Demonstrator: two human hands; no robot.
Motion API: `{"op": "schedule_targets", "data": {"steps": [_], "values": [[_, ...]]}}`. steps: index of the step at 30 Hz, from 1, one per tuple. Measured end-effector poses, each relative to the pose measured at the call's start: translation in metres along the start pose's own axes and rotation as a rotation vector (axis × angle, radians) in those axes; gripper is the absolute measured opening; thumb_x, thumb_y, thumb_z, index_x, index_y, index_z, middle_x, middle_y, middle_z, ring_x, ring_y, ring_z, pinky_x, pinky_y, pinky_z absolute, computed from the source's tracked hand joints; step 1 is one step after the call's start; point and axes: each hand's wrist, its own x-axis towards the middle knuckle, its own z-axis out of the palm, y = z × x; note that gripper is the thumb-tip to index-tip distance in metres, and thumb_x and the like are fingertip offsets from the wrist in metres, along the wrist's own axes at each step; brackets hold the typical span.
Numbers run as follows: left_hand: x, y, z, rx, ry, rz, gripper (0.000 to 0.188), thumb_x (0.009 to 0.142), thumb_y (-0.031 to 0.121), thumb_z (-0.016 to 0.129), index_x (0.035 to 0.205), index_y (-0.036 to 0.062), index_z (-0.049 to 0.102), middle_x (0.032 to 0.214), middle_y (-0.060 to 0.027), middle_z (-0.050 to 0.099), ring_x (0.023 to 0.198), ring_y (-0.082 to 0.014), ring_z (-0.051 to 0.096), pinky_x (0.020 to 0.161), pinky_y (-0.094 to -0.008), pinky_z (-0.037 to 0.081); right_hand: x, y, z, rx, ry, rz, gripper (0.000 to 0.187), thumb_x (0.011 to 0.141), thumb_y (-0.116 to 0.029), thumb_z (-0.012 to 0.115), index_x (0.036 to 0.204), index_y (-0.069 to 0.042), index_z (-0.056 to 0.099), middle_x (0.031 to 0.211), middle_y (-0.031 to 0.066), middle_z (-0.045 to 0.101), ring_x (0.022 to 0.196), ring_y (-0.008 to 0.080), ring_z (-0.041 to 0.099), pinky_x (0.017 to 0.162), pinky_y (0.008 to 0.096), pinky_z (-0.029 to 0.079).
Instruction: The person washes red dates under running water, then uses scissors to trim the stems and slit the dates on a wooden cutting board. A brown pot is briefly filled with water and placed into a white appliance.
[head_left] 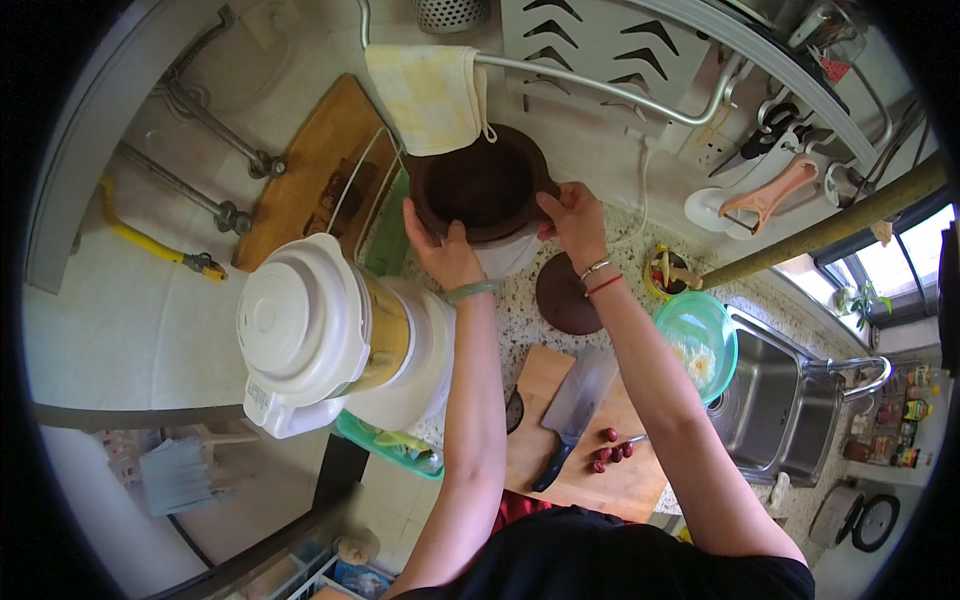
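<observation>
Both hands, left and right, clasp the brown pot, its base hidden.

Black short-sleeved top, pale green bangle on left wrist, silver and red bracelets on right wrist

The brown pot hides its own white base behind the left hand and right hand. The yellow cloth covers part of its rim. The cleaver handle runs under the left forearm. The green bowl's contents are too blurred to tell.
</observation>
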Motion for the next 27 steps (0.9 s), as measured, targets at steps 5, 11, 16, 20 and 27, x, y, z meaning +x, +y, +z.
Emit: {"op": "schedule_targets", "data": {"steps": [5,11,16,20,27], "values": [[0.006,0.029,0.015,-0.05,-0.004,0.059,0.073,0.077,-0.017,0.048,0.144,0.005,0.028,0.148,-0.0133,0.029,0.133,-0.0223,0.033,0.106,-0.033,0.031,-0.012,-0.039,0.005,0.133,0.009,-0.04,0.029,0.083,-0.011,0.067,0.096,0.007,0.049,0.07,0.0054,0.052,0.046,0.0143,0.056,0.041,0.0283,0.051],[-0.01,0.074,0.034,-0.184,0.005,0.039,0.079,0.079,-0.015,0.047,0.148,0.008,0.016,0.15,-0.0136,0.025,0.13,-0.0218,0.036,0.104,-0.0331,0.032,-0.038,-0.077,0.0,0.234,0.023,-0.036,0.029,0.084,-0.012,0.067,0.098,0.005,0.048,0.067,0.0055,0.053,0.047,0.0124,0.054,0.042,0.0282,0.052],[-0.04,0.089,0.029,-0.223,-0.047,0.008,0.083,0.079,-0.015,0.047,0.149,0.0106,0.012,0.15,-0.0171,0.023,0.13,-0.0236,0.036,0.104,-0.0344,0.032,-0.075,-0.092,-0.021,0.245,0.053,-0.013,0.031,0.083,-0.011,0.067,0.097,0.004,0.043,0.066,0.0089,0.056,0.045,0.0145,0.057,0.042,0.0293,0.052],[-0.08,0.099,0.017,-0.113,-0.097,-0.015,0.085,0.078,-0.015,0.048,0.15,0.0112,0.011,0.15,-0.0211,0.022,0.131,-0.0249,0.035,0.105,-0.0358,0.033,-0.118,-0.089,-0.052,0.196,0.086,0.041,0.031,0.085,-0.012,0.066,0.099,0.003,0.043,0.071,0.0109,0.061,0.05,0.0167,0.061,0.045,0.0287,0.053],[-0.182,0.131,0.006,-0.099,-0.254,-0.007,0.084,0.078,-0.015,0.046,0.15,0.0116,0.012,0.151,-0.0162,0.022,0.13,-0.023,0.036,0.104,-0.0334,0.033,-0.205,-0.078,-0.127,0.453,0.098,0.148,0.034,0.087,-0.008,0.064,0.11,0.003,0.041,0.084,0.0113,0.063,0.069,0.0206,0.067,0.06,0.0333,0.059]]}}
